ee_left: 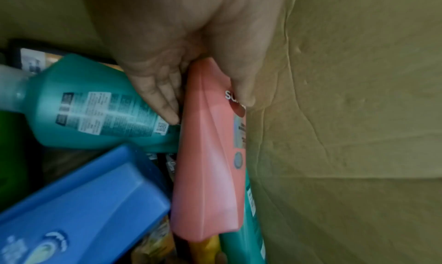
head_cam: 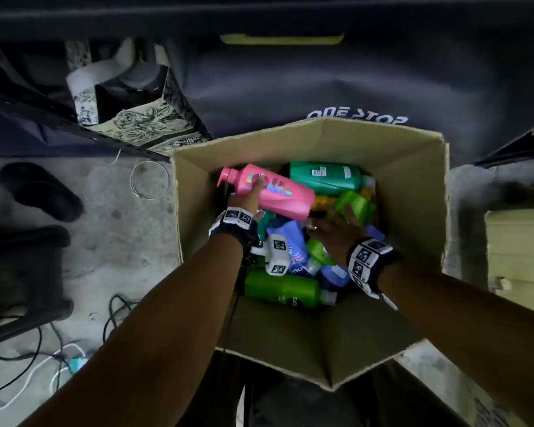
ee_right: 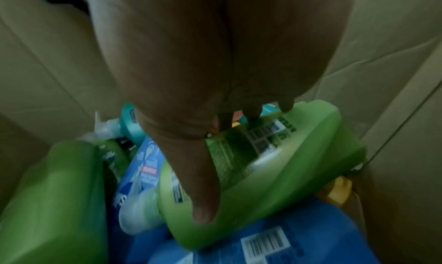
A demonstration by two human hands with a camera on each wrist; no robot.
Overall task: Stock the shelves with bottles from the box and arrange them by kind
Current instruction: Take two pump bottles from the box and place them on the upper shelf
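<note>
Grey concrete floor (head_cam: 111,241) lay under an open cardboard box (head_cam: 413,186), w/ a dark cover printed "ONE STOP" (head_cam: 356,117) just behind the box and black sandals (head_cam: 40,192) well left of the box. Cables (head_cam: 43,362) trailed on the floor near the box's front-left corner. Box held a jumble of bottles lying on their sides. Left hand (head_cam: 248,197) gripped the pink pump bottle (head_cam: 278,192) at the box's back-left, thumb on the label face & fingers (ee_left: 165,97) curled behind it, next to a teal bottle (head_cam: 327,177) at the box's back wall. Right hand (head_cam: 336,229) rested on a light green bottle (head_cam: 353,206) toward the box's right side, thumb (ee_right: 203,192) and fingertips wrapped over its label side. A darker green bottle (head_cam: 284,288) lay at the box's front, blue bottles (head_cam: 287,238) in the box's middle.
</note>
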